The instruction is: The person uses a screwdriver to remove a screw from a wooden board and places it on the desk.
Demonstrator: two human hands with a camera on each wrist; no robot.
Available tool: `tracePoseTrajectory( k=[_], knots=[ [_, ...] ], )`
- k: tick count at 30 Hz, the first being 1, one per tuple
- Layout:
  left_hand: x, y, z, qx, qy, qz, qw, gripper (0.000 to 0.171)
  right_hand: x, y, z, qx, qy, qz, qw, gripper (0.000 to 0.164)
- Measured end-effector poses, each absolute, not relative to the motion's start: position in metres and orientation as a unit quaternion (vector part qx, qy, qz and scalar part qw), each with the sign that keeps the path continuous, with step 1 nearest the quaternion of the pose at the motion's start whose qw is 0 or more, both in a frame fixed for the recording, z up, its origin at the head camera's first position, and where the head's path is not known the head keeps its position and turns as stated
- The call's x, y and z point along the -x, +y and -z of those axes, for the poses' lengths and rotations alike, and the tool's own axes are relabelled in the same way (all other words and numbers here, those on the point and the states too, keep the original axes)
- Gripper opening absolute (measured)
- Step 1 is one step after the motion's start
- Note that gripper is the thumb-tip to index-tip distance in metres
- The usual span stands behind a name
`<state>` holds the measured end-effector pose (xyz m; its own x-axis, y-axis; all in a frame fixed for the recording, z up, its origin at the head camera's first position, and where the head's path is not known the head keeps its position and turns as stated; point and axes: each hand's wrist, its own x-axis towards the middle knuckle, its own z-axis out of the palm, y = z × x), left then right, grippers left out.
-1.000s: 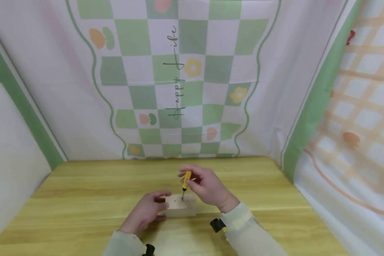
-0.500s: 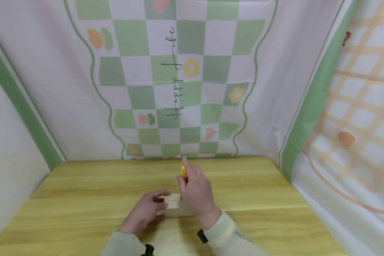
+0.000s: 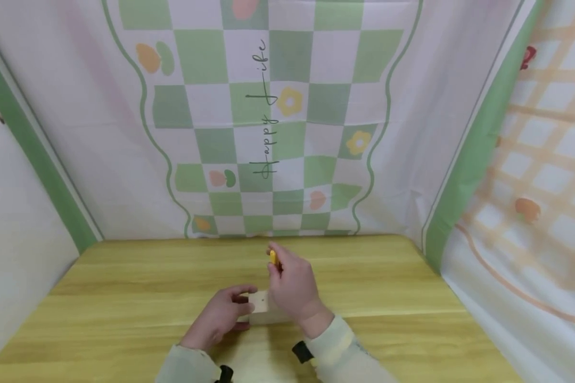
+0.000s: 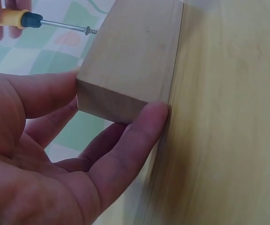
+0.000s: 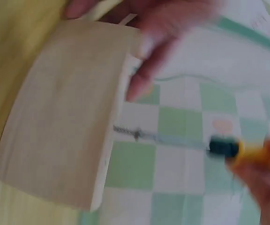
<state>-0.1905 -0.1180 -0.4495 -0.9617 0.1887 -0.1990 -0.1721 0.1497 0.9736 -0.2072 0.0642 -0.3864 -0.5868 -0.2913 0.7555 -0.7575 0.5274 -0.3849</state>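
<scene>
A pale wooden block [image 3: 257,303] lies on the table, its left end gripped by my left hand [image 3: 220,314], with thumb and fingers on its sides in the left wrist view. Small holes show in its top. My right hand [image 3: 297,290] holds a screwdriver [image 3: 273,257] by its yellow handle, upright over the block. The dark collar and thin metal shaft show in the right wrist view. At the shaft's tip a screw [image 5: 125,131] stands in the block's top face, part of its thread still exposed. In the head view my right hand hides the screw and the block's right part.
The wood-grain table [image 3: 139,287] runs back to a hanging cloth [image 3: 287,186] with green checks and lettering. More cloth hangs at the left and right sides. Dark wrist cameras sit on both light sleeves.
My right hand has swung left and turned over the block, now covering the screwdriver's shaft and the screw in the head view. My left hand stays on the block's end.
</scene>
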Motion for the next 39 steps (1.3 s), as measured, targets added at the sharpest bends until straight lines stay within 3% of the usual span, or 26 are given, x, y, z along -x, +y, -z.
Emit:
tracePoseTrajectory(
  k=[4,7,11,20,27,30,33,39],
  knots=[
    [0.190,-0.117,0.447,-0.003,0.756,-0.641,0.136,0.045,0.220,0.089,0.381,-0.388,-0.783,-0.459,0.159,0.032],
    [0.190,-0.116,0.447,0.002,0.758,-0.638,0.140,0.044,0.223,0.100,0.382,-0.388,-0.768,-0.502,0.089,0.035],
    [0.190,-0.115,0.448,0.010,0.755,-0.639,0.149,0.044,0.215,0.099,0.385,-0.345,-0.800,-0.475,0.122,0.039],
    [0.189,-0.116,0.449,0.004,0.747,-0.647,0.150,0.044,0.194,0.070,0.381,-0.246,-0.863,-0.286,0.336,0.038],
    [0.190,-0.116,0.450,-0.001,0.743,-0.654,0.142,0.045,0.190,0.057,0.383,-0.240,-0.842,-0.267,0.403,0.042],
    [0.190,-0.115,0.449,0.001,0.744,-0.653,0.142,0.045,0.192,0.059,0.382,-0.249,-0.839,-0.279,0.396,0.041],
    [0.191,-0.115,0.448,0.003,0.745,-0.652,0.142,0.045,0.198,0.067,0.379,-0.285,-0.838,-0.303,0.352,0.039],
    [0.191,-0.116,0.449,0.007,0.757,-0.638,0.140,0.045,0.219,0.096,0.371,-0.363,-0.826,-0.398,0.168,0.037]
  ],
)
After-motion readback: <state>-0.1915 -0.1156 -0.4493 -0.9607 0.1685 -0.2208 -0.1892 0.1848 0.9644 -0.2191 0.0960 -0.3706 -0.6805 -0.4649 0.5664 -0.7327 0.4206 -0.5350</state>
